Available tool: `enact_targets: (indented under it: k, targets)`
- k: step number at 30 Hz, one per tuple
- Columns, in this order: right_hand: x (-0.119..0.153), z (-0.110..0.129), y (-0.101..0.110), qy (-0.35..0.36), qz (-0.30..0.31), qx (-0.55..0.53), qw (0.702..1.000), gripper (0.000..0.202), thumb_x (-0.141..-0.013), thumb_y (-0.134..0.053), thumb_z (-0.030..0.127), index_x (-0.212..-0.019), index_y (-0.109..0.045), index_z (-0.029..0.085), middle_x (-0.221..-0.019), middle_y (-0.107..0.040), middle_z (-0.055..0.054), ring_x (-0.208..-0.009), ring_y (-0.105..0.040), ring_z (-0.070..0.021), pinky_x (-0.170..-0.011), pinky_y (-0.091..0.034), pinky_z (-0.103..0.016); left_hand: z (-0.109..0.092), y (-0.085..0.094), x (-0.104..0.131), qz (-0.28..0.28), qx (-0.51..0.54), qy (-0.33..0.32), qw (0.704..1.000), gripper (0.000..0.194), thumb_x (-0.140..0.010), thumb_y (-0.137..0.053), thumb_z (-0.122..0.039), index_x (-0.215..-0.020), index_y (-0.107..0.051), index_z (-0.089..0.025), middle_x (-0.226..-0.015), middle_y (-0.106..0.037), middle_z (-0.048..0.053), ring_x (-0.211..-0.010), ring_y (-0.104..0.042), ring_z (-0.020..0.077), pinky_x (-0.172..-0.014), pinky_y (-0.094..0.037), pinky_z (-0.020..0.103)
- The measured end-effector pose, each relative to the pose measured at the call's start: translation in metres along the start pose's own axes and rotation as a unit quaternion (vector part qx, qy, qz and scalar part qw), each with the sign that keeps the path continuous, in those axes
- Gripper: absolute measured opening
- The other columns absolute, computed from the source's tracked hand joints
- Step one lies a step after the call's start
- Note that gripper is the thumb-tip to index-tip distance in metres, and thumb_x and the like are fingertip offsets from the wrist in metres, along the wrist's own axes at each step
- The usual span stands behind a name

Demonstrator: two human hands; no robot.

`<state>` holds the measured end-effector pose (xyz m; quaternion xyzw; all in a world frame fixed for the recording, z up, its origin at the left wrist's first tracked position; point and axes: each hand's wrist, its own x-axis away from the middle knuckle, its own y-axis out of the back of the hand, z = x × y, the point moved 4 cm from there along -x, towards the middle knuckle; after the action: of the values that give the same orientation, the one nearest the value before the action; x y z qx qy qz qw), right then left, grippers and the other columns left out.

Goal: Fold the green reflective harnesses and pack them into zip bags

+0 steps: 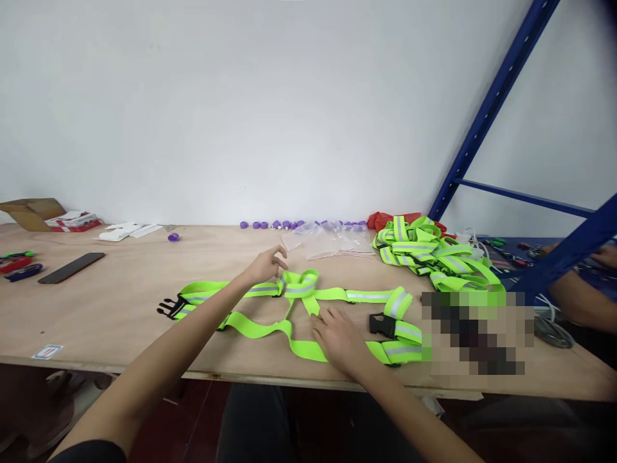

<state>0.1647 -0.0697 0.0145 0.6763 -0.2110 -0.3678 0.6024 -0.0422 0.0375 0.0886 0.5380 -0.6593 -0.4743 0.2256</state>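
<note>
A neon-yellow reflective strap vest with silver stripes lies spread on the table before me. Its black prong buckle half is at the left end, and the black socket half rests at the right. My left hand hovers by the looped middle of the straps, fingers bent but apart, holding nothing. Lower and to the right, my right hand has its fingertips closed on a strap running down from that loop. My palm hides part of the lower strap.
Tangled reflective straps are heaped at the right, beside a blue metal post. Clear plastic bags and small purple items line the wall. A dark flat bar and an open cardboard box are left. Another person's arm shows far right.
</note>
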Motion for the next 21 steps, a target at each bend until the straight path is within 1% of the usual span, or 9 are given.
enact_targets:
  k: [1,3,5,8,10,12,15,18,21]
  targets:
    - [0.0,0.0,0.0,-0.005,-0.003,-0.003,1.0,0.025,-0.098,-0.051,0.023,-0.114,-0.068,0.015,-0.1,-0.067,-0.011,-0.096,-0.057,-0.027,-0.081,-0.044,-0.038,-0.002,0.001,0.002,-0.007,0.0,0.001,1.0,0.038,-0.077,-0.041,-0.001,-0.108,-0.054,-0.019,-0.093,-0.076,0.005,-0.069,-0.068,0.0167,-0.067,-0.051,0.029]
    - [0.0,0.0,0.0,-0.008,-0.005,-0.007,1.0,0.022,-0.098,-0.051,0.023,-0.108,-0.07,0.016,-0.098,-0.066,-0.011,-0.096,-0.056,-0.0264,-0.082,-0.043,-0.038,-0.016,0.002,0.006,-0.023,-0.004,-0.013,1.0,0.033,-0.086,-0.042,-0.009,-0.113,-0.057,-0.02,-0.107,-0.074,0.008,-0.089,-0.069,0.0205,-0.08,-0.051,0.034]
    - [0.0,0.001,0.0,-0.006,-0.008,-0.01,1.0,0.023,-0.098,-0.05,0.023,-0.107,-0.07,0.016,-0.098,-0.066,-0.011,-0.095,-0.056,-0.0258,-0.082,-0.043,-0.038,-0.042,-0.006,0.01,-0.016,-0.03,-0.082,0.996,0.031,-0.093,-0.044,-0.021,-0.121,-0.058,-0.023,-0.127,-0.066,0.009,-0.113,-0.061,0.0239,-0.096,-0.045,0.038]
    - [0.002,0.0,-0.001,-0.006,-0.019,-0.015,1.0,0.024,-0.098,-0.049,0.023,-0.111,-0.069,0.016,-0.104,-0.066,-0.012,-0.098,-0.056,-0.0267,-0.085,-0.043,-0.039,-0.089,-0.036,0.013,0.067,-0.124,-0.239,0.961,0.033,-0.097,-0.047,-0.035,-0.127,-0.059,-0.026,-0.14,-0.058,0.008,-0.128,-0.05,0.0273,-0.108,-0.033,0.042]
    - [0.003,0.0,-0.001,-0.009,-0.023,-0.018,1.0,0.025,-0.098,-0.05,0.023,-0.113,-0.068,0.015,-0.108,-0.066,-0.012,-0.1,-0.055,-0.0273,-0.086,-0.043,-0.04,-0.103,-0.059,0.007,0.142,-0.198,-0.251,0.937,0.028,-0.095,-0.051,-0.034,-0.118,-0.065,-0.026,-0.134,-0.062,0.009,-0.126,-0.051,0.0282,-0.107,-0.031,0.043]
    - [0.004,-0.001,-0.001,-0.01,-0.021,-0.02,1.0,0.026,-0.098,-0.05,0.023,-0.114,-0.068,0.015,-0.106,-0.066,-0.012,-0.1,-0.056,-0.0269,-0.085,-0.043,-0.039,-0.103,-0.075,-0.004,0.192,-0.253,-0.205,0.926,0.019,-0.087,-0.061,-0.026,-0.104,-0.07,-0.023,-0.119,-0.069,0.011,-0.115,-0.058,0.0296,-0.101,-0.035,0.044]
    - [0.005,-0.001,0.001,-0.008,-0.016,-0.025,1.0,0.025,-0.099,-0.048,0.022,-0.113,-0.068,0.016,-0.103,-0.066,-0.011,-0.096,-0.056,-0.0256,-0.083,-0.044,-0.038,-0.091,-0.083,-0.017,0.207,-0.286,-0.142,0.925,0.019,-0.07,-0.074,-0.013,-0.087,-0.071,-0.018,-0.103,-0.073,0.016,-0.101,-0.063,0.0333,-0.094,-0.037,0.048]
    - [0.006,-0.001,0.002,-0.005,-0.019,-0.026,0.999,0.025,-0.099,-0.047,0.022,-0.11,-0.069,0.016,-0.102,-0.066,-0.01,-0.095,-0.056,-0.0249,-0.082,-0.043,-0.038,-0.077,-0.078,-0.023,0.195,-0.293,-0.102,0.931,0.017,-0.068,-0.074,-0.006,-0.082,-0.07,-0.016,-0.098,-0.074,0.019,-0.104,-0.064,0.0365,-0.097,-0.033,0.053]
    - [0.006,-0.001,0.002,-0.004,-0.029,-0.025,0.999,0.025,-0.099,-0.047,0.022,-0.111,-0.068,0.015,-0.101,-0.065,-0.01,-0.095,-0.055,-0.025,-0.081,-0.041,-0.037,-0.065,-0.066,-0.029,0.182,-0.266,-0.065,0.944,0.014,-0.072,-0.068,-0.003,-0.079,-0.068,-0.015,-0.096,-0.073,0.019,-0.103,-0.066,0.0358,-0.094,-0.038,0.05]
